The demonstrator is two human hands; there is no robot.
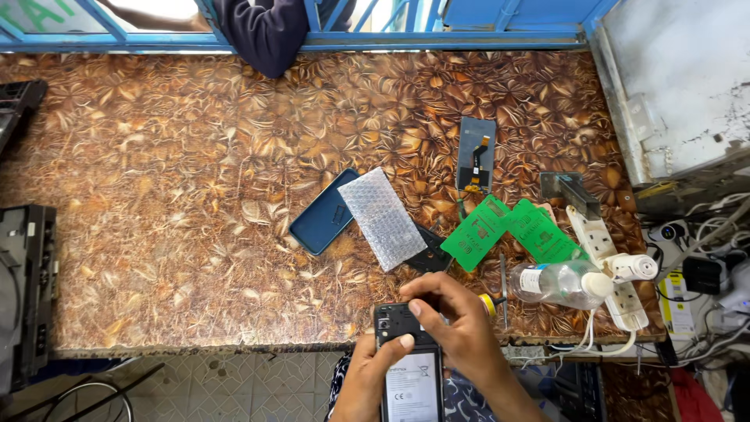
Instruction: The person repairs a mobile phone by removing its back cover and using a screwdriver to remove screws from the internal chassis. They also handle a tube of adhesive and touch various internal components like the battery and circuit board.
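Observation:
An opened phone (406,367) with its back cover off, battery showing, sits at the near edge of the counter. My left hand (366,381) grips its lower left side, thumb on the frame. My right hand (461,332) is curled over the phone's upper right corner, fingertips pressing on its top part. A yellow-tipped tool (489,303) lies just beyond my right hand; whether the hand touches it I cannot tell.
On the brown patterned counter (172,211) lie a dark blue phone case (322,212), a bubble-wrap pouch (383,219), a phone screen part (476,154), two green cards (512,228), a clear bottle (562,283), a screwdriver (504,289) and a white power strip (605,258). A person's dark sleeve (266,31) leans at the far edge.

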